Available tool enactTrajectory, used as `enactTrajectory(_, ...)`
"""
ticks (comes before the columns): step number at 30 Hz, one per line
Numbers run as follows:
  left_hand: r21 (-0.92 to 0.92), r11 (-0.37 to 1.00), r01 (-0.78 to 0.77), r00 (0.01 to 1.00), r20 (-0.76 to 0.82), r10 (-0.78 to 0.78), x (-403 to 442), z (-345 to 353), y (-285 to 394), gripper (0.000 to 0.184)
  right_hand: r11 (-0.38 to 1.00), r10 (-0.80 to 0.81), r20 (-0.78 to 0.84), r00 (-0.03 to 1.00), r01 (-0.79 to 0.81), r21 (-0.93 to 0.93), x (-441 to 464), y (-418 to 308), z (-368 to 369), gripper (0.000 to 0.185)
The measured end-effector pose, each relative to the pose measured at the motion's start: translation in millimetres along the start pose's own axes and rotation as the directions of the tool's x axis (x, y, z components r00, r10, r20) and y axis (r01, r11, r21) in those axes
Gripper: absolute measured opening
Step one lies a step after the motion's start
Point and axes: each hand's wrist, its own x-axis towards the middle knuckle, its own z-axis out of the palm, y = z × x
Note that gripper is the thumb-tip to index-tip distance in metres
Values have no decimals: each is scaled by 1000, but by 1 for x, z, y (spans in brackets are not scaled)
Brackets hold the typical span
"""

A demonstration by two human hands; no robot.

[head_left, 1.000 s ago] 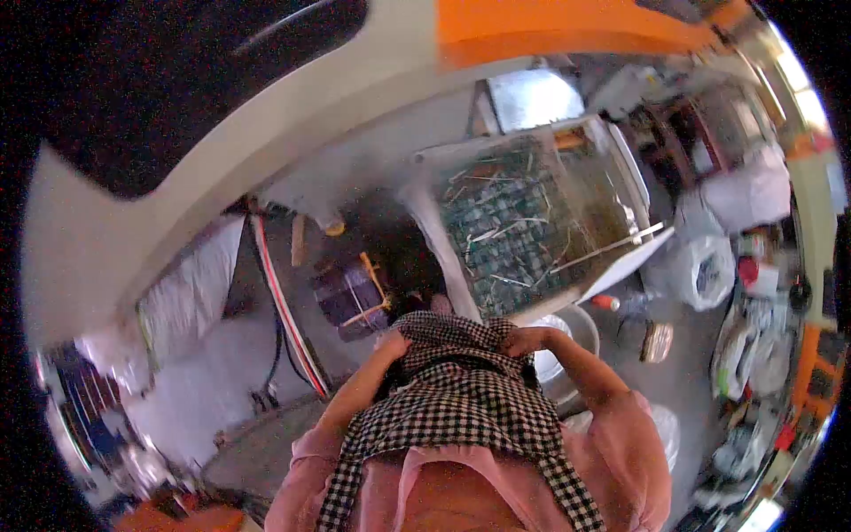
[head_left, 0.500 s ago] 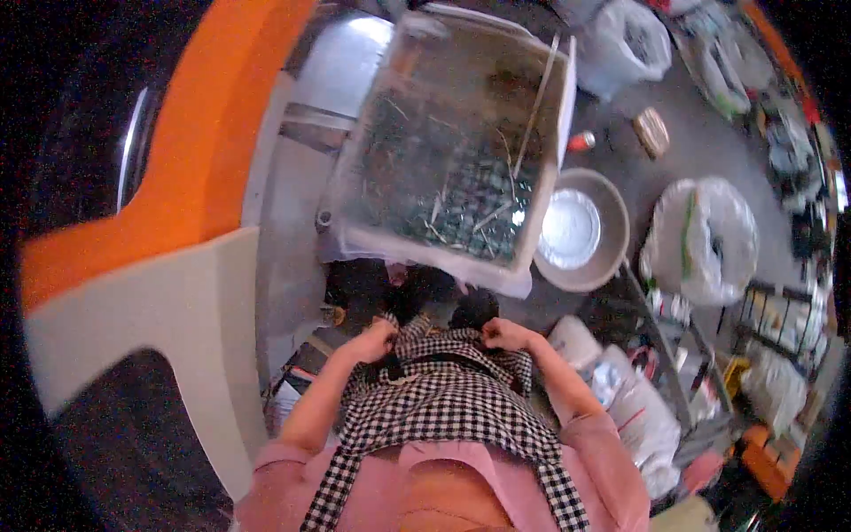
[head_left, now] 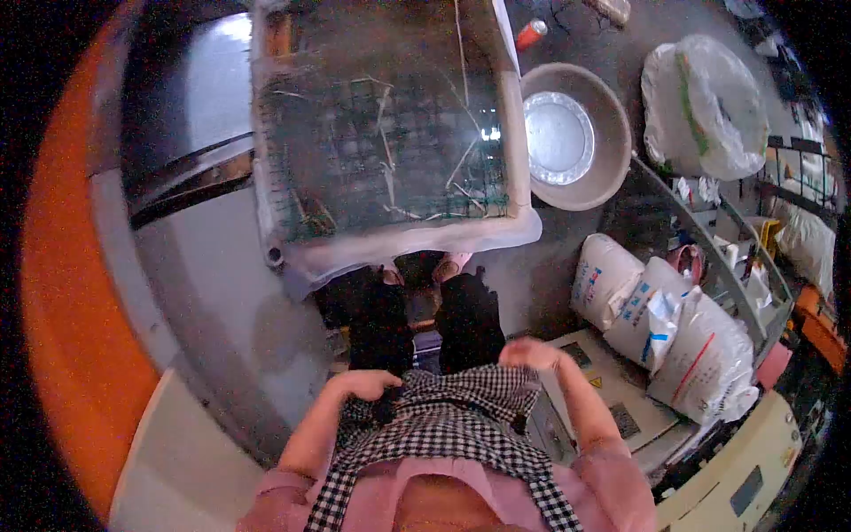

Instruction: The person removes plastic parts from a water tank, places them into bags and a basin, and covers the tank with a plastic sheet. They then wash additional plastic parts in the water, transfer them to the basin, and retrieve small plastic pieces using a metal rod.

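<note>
A black-and-white checked apron (head_left: pixel 452 412) covers my front and spreads out over my lap. My left hand (head_left: pixel 370 383) is closed on its left edge, beside a small black piece on the cloth. At the apron's upper right corner is my right hand (head_left: pixel 530 353), slightly blurred, with its fingers curled on the cloth. The apron's front edge stretches between both hands. Beyond my feet stands a large pale-rimmed tub (head_left: pixel 523 168), with dark netting and thin strands showing inside.
A round beige basin (head_left: pixel 616 146) holding a silvery dish (head_left: pixel 558 137) stands right of the tub. Farther right are a translucent plastic bag (head_left: pixel 705 106), several white sacks (head_left: pixel 607 279) and a metal rack (head_left: pixel 753 319). A red can (head_left: pixel 530 34) lies behind the basin. An orange panel (head_left: pixel 71 266) borders the left.
The view has shifted, so the tub and basin sit higher in the picture and the white sacks show more. My right hand has moved slightly outward and its apron corner is spread wider.
</note>
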Motion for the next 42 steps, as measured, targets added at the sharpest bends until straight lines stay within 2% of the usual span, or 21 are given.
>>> enactTrajectory(2, 14, 999, 33, 999, -3, -33, 45, -36, -30, 20, 954, -59, -357, 932, 158, 255, 56, 28, -69, 9)
enactTrajectory(3, 127, 966, 224, 973, 23, -229, 61, -76, -2, 24, 964, -13, -548, 837, 156, 214, 83, 38, -98, 9)
enactTrajectory(4, 127, 992, 13, 975, -222, 16, 85, -91, -49, 28, 988, -42, -601, 798, 124, 97, 120, 72, -136, 11)
enactTrajectory(5, 208, 975, 83, 934, -358, -3, 106, -116, -64, 28, 986, -42, -612, 790, 132, 103, 148, 81, -154, 11)
enactTrajectory(8, 410, 883, 229, 946, -308, -102, 172, -177, -111, 35, 993, -44, -733, 679, 110, 42, 227, 97, -188, 23)
enactTrajectory(10, 498, 826, 264, 959, -225, -171, 211, -194, -140, 38, 854, -399, -452, 798, 144, -500, 263, 115, -204, 23)
enactTrajectory(11, 556, 789, 260, 964, -109, -241, 225, -197, -147, 49, 775, -443, -362, 820, 147, -615, 273, 118, -202, 23)
enactTrajectory(15, 721, 673, 165, 907, 156, -390, 252, -203, -175, 79, 727, -322, -510, 798, -136, -673, 276, 104, -180, 24)
enactTrajectory(16, 665, 739, 108, 914, 227, -338, 259, -209, -200, 91, 714, -294, -564, 772, -214, -666, 271, 95, -177, 25)
enactTrajectory(19, 731, 671, 128, 959, 82, -273, 255, -216, -200, 94, 665, -293, -660, 692, -349, -660, 251, 66, -179, 27)
enactTrajectory(22, 651, 752, 104, 987, 26, -160, 245, -214, -193, 91, 610, -523, -674, 523, -323, -724, 233, 57, -186, 30)
enactTrajectory(24, 619, 776, 121, 992, -53, -113, 235, -208, -170, 89, 525, -727, -600, 335, -291, -800, 230, 64, -198, 35)
enactTrajectory(25, 602, 788, 127, 992, -92, -90, 230, -204, -158, 87, 444, -856, -496, 148, -282, -850, 231, 67, -203, 41)
enactTrajectory(28, 711, 682, 168, 918, -365, 155, 219, -181, -145, 76, 367, -894, -427, 139, -320, -873, 239, 57, -218, 56)
enactTrajectory(30, 935, 326, 141, 700, -327, 635, 218, -165, -147, 48, 284, -924, -365, 116, -432, -856, 237, 42, -219, 60)
enactTrajectory(31, 938, 312, 152, 693, -326, 643, 220, -160, -148, 48, 210, -941, -319, 115, -540, -815, 236, 33, -219, 64)
enactTrajectory(33, 973, 130, 190, 842, -229, 489, 233, -160, -154, 33, 214, -909, -384, 161, -609, -764, 236, 18, -221, 65)
enactTrajectory(35, 952, 154, 263, 787, -304, 536, 252, -165, -169, 37, 83, -889, -364, 276, -686, -723, 233, 3, -222, 73)
enactTrajectory(38, 856, 0, 517, 695, -419, 585, 276, -190, -185, 43, 19, -936, -264, 233, -715, -699, 247, -5, -243, 70)
enactTrajectory(40, 592, -70, 803, 534, -662, 526, 279, -188, -165, 50, -37, -948, -206, 243, -727, -686, 254, -4, -256, 67)
enactTrajectory(42, 557, -78, 827, 494, -653, 575, 288, -203, -163, 47, -23, -978, -130, 163, -703, -711, 259, -5, -273, 55)
